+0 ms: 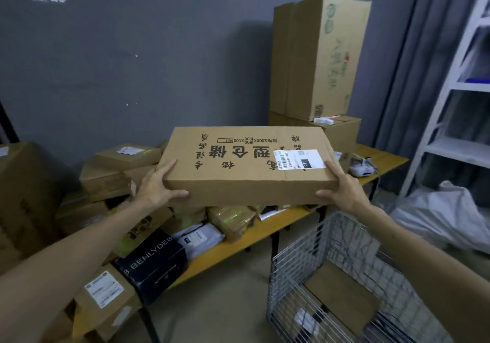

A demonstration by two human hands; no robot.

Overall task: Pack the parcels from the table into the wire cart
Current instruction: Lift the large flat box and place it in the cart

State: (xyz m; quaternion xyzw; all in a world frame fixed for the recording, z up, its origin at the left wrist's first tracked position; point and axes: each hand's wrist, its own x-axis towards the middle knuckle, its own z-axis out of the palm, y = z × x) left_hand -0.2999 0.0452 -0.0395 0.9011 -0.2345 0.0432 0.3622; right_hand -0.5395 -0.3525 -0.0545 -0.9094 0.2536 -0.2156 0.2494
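1. Sitting low & close on the right: the wire cart. A flat brown box lies on its floor, w/ a small tagged parcel beside it. Lots of room on top.
2. Close on the left: a brown box w/ a label, then a black box, then a grey bag. None packed yet.
3. Next out: both arms reach fwd. The left hand grips the left end of the big flat box, thumb on top, fingers curled on the front side. The right hand grips the right end the same way.
4. The big flat box is up in the air, about level, above the table & not touching it. It is up & left of the cart, not over it yet. Its white label faces up, near the right hand.
5. Step now, I think: carrying this box to the cart. Next move needs a swing to the right & back toward the body, then down. The box looks about as long as the cart is wide, so prob. a turn or tilt to fit on the flat brown box.
6. Far back: more brown parcels on the table, & tall boxes by the grey wall.
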